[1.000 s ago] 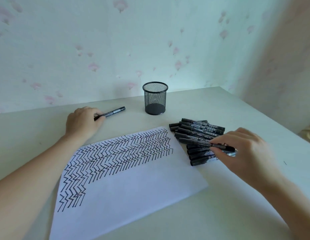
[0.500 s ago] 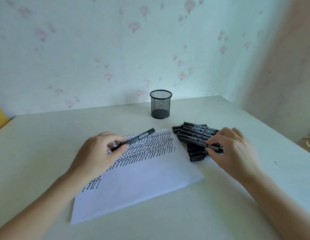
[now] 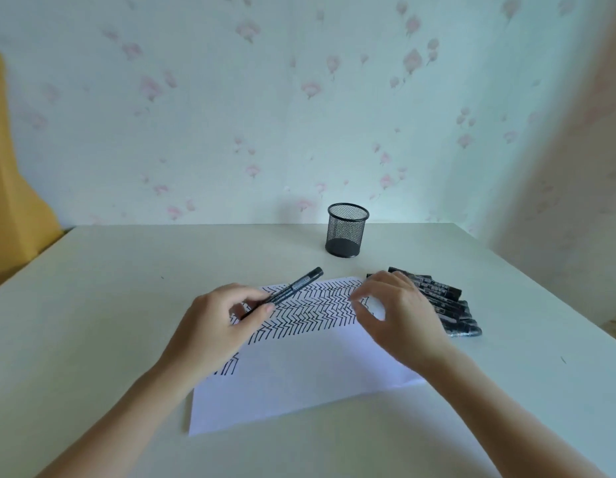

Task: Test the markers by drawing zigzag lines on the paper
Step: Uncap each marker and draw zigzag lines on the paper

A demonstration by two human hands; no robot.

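Note:
A white sheet of paper (image 3: pixel 310 377) lies on the table, its far half covered with black zigzag lines (image 3: pixel 313 312). My left hand (image 3: pixel 217 326) holds a black marker (image 3: pixel 292 288) above the paper's far left part, the marker pointing up and to the right. My right hand (image 3: pixel 399 315) hovers over the paper's far right corner with loosely curled fingers and holds nothing. Just behind and to the right of that hand lies a pile of several black markers (image 3: pixel 447 305).
A black mesh pen cup (image 3: pixel 347 230) stands empty near the far edge of the pale table (image 3: pixel 127 270), in front of a flowered wall. Something yellow (image 3: pixel 10 188) stands beyond the table's left edge. The table's right edge runs close to the marker pile.
My left hand carried its marker from the table's left onto the paper. My right hand let go of the marker pile and moved left over the paper. The view tilted upward.

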